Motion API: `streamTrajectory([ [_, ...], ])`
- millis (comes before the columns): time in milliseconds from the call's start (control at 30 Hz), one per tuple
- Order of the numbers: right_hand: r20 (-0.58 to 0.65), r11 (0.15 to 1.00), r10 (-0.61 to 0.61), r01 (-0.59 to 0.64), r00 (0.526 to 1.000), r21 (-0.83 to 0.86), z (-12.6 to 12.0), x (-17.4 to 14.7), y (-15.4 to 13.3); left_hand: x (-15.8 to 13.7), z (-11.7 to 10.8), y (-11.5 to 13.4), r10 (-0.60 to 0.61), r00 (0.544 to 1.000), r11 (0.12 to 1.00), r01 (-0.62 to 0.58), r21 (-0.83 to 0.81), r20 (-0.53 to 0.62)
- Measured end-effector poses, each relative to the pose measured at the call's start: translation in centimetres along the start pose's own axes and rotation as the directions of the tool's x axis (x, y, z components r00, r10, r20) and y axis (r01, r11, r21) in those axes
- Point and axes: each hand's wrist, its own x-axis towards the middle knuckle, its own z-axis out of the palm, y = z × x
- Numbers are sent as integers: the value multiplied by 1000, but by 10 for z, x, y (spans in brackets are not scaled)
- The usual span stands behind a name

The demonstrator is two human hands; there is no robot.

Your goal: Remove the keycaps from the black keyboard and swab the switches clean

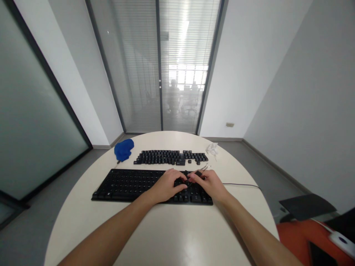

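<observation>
A black keyboard (pixel 124 184) lies on the round table, its left and middle parts stripped of keycaps; some caps remain at the right end. My left hand (pixel 169 184) rests over its right half, thumb and fingertips curled together around something small and dark that I cannot make out. Close beside it, my right hand (pixel 212 184) is closed on a keycap puller (pixel 198 173) with a dark body and thin wire ends pointing up and away. The fingertips of both hands almost meet. Beyond the keyboard, loose black keycaps (pixel 159 157) lie in rows in a keyboard layout.
A blue cloth-like thing (pixel 123 149) lies at the table's back left, and crumpled white tissue (pixel 212 148) at the back right. A dark cable (pixel 241 184) runs right from the keyboard over the pale table (pixel 166 236). An orange chair (pixel 296 236) stands at right, with items on it.
</observation>
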Motion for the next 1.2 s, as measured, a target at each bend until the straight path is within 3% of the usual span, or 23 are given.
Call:
streamTrajectory([
  [267, 10, 1000, 29, -29, 1000, 5, -7, -2, -7, 1, 0, 0, 6, 999, 1000, -5, 21, -51],
  [500, 83, 984, 113, -123, 990, 130, -6, -4, -8, 1, 0, -3, 31, 996, 1000, -31, 4, -80],
  [867, 41, 987, 14, -21, 999, 157, -1, -1, -3, 3, 0, -4, 87, 991, 995, -91, -38, -104],
  [1200, 38, 986, 35, -40, 999, 161, 0, 0, 0, 0, -1, 0, 130, 986, 990, -124, 67, -107],
])
